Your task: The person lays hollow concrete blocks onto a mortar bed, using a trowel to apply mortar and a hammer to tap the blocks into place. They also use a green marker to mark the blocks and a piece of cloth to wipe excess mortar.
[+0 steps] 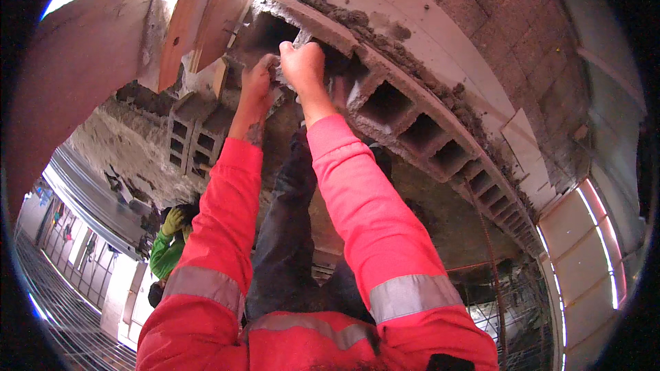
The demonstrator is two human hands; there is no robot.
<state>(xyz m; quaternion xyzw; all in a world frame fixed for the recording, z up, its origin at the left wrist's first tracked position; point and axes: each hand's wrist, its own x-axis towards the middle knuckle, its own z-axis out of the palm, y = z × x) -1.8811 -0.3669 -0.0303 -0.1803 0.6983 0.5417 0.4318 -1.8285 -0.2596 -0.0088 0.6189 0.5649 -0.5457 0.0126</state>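
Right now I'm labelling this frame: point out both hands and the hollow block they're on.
Left hand (256,84), head view, back of the hand.
Right hand (302,65), head view, knuckles.
Hollow block (313,22), head view, its top face.

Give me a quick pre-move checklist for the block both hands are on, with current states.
1. Both hands on the block: ok. Left hand and right hand press the hollow concrete block.
2. Grip security: cannot tell; fingertips are hidden against the block.
3. Mortar on the course: ok, a rough grey bed runs along the top.
4. Alignment with the row of hollow blocks: cannot tell through fisheye bending.
5. Space below: not ok. A person in a green sleeve is working underneath.
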